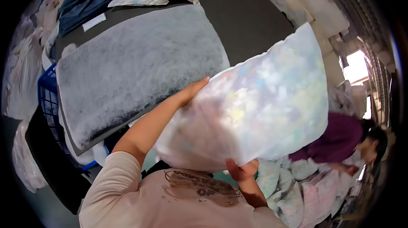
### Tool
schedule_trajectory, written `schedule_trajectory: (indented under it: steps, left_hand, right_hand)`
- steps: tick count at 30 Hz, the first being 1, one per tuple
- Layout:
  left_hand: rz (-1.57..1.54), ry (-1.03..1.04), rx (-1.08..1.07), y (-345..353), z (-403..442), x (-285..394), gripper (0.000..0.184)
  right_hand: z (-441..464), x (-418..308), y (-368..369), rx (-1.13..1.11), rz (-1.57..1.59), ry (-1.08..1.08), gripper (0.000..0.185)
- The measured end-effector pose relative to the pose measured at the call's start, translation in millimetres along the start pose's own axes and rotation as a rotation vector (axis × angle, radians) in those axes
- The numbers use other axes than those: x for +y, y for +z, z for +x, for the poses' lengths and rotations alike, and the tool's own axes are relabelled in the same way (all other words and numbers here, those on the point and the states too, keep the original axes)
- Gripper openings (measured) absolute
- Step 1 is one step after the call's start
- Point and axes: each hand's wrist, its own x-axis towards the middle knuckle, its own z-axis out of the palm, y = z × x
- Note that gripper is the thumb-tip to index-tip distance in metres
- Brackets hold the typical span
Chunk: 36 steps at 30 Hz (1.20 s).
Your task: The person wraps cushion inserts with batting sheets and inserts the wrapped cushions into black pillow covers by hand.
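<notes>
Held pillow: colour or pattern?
The pillow is white, mottled with faint pastel patches, including yellow and blue; head view.

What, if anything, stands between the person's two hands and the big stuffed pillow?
Nothing visible does: the left hand already touches the stuffed pillow at its upper-left edge in the picture, the right hand at its bottom edge.

This looks like a pillow workshop: a filled pillow [263,100] is held at the table [250,20], which bears wadding [140,58]. More pillows [293,190] lie heaped right of the table, near a co-worker [335,139]; left of it are a crate [49,96] and plastic bags [27,79].
</notes>
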Motion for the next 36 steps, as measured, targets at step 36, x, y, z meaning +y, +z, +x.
schedule_trajectory:
  steps: [36]
  left_hand:
    - [-0.971,0.642,1.149,-157,-435,-62,0.038]
  right_hand:
    - [481,-41,122,-0.742,0.425,-0.522,0.021]
